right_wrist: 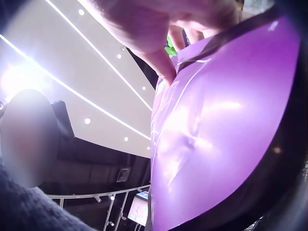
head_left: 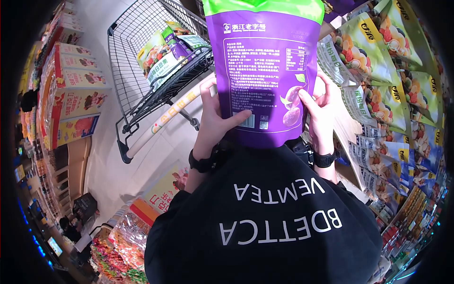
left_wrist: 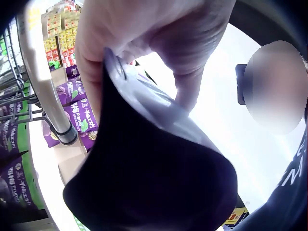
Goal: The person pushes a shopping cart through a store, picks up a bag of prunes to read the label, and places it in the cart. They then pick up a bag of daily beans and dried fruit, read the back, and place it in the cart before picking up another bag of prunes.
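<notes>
A purple pouch of prunes (head_left: 262, 61) with a green top is held upright in front of my chest, its printed back toward me. My left hand (head_left: 213, 116) grips its left edge, thumb across the front near the barcode and fingers behind. On the opposite edge my right hand (head_left: 321, 104) pinches the pouch, thumb beside the fruit picture. From the left wrist view, the pouch's dark bottom (left_wrist: 149, 168) hangs below the thumb and fingers of the left hand (left_wrist: 159, 29). The right wrist view shows the bulging purple side (right_wrist: 221, 125) under the right hand (right_wrist: 149, 33).
A shopping cart (head_left: 161, 102) stands ahead to the left, with several bags (head_left: 163, 59) inside. Green snack bags (head_left: 362, 52) fill the shelf on the right. Boxed goods (head_left: 80, 90) line the left side. Purple prune bags (left_wrist: 79, 113) show beyond the cart handle in the left wrist view.
</notes>
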{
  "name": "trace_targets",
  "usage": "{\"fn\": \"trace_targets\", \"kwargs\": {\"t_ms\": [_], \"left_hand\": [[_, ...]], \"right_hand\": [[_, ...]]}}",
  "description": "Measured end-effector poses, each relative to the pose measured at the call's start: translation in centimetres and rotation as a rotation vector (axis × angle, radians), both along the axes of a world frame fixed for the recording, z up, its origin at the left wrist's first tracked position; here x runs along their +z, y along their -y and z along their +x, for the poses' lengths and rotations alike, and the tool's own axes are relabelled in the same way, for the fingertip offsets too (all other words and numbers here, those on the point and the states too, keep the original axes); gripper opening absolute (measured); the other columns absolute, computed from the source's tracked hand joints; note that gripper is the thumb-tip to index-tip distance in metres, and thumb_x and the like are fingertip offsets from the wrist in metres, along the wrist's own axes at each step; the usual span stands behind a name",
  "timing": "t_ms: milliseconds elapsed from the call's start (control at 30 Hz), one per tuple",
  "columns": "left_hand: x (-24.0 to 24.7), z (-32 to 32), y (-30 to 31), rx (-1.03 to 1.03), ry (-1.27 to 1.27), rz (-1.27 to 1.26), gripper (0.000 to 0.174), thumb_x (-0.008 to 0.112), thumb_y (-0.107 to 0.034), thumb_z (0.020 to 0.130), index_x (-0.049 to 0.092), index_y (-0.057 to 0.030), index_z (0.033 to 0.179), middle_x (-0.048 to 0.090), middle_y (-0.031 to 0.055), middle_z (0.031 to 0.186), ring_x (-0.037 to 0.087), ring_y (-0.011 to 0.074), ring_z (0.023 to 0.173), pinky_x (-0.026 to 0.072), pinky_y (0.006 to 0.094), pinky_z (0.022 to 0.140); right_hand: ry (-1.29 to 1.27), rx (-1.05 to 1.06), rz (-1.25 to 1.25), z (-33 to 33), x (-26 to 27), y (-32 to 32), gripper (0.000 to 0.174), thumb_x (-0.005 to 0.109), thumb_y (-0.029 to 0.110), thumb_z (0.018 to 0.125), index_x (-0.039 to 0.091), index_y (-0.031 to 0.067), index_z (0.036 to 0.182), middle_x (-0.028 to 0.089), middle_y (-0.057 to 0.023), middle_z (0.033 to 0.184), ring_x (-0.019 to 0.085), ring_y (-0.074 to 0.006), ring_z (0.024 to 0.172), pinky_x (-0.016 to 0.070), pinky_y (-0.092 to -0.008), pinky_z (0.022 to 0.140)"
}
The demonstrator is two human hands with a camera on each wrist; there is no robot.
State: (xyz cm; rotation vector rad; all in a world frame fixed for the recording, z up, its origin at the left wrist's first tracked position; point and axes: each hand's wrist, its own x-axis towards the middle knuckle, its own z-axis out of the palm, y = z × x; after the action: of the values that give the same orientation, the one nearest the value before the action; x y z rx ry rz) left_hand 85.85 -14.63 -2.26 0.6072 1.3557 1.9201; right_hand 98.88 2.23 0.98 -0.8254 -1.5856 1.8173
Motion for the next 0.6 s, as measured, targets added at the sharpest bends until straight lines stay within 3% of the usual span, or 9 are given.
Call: {"fn": "trace_targets", "kwargs": {"t_ms": [167, 233, 600], "left_hand": [[-0.46, 0.09, 0.12, -0.012, 0.029, -0.052, 0.071, 0.064, 0.003, 0.072, 0.012, -0.0103, 0.118, 0.051, 0.0171, 0.106, 0.056, 0.0194, 0.094, 0.0463, 0.0306, 0.081], [-0.18, 0.23, 0.00, 0.012, 0.075, -0.035, 0.063, 0.065, 0.006, 0.070, 0.016, -0.0051, 0.109, 0.051, 0.0166, 0.103, 0.056, 0.0179, 0.091, 0.0486, 0.0276, 0.077], [-0.58, 0.74, 0.25, 0.040, 0.047, -0.013, 0.069, 0.066, 0.004, 0.070, 0.014, -0.0092, 0.114, 0.053, 0.0159, 0.101, 0.057, 0.0175, 0.090, 0.0480, 0.0278, 0.077]], "right_hand": [[0.151, -0.040, 0.110, 0.06, -0.35, 0.04, 0.055, 0.062, -0.004, 0.072, 0.036, -0.0005, 0.120, 0.044, -0.0110, 0.110, 0.057, -0.0146, 0.082, 0.0489, -0.0237, 0.067], [0.101, -0.025, 0.076, -0.01, -0.47, 0.03, 0.055, 0.062, -0.004, 0.072, 0.036, -0.0003, 0.120, 0.042, -0.0105, 0.111, 0.057, -0.0147, 0.083, 0.0489, -0.0239, 0.067], [0.041, -0.006, -0.008, 0.00, -0.63, 0.38, 0.052, 0.062, -0.005, 0.072, 0.039, 0.0004, 0.118, 0.039, -0.0085, 0.112, 0.056, -0.0146, 0.084, 0.0488, -0.0250, 0.068]]}}
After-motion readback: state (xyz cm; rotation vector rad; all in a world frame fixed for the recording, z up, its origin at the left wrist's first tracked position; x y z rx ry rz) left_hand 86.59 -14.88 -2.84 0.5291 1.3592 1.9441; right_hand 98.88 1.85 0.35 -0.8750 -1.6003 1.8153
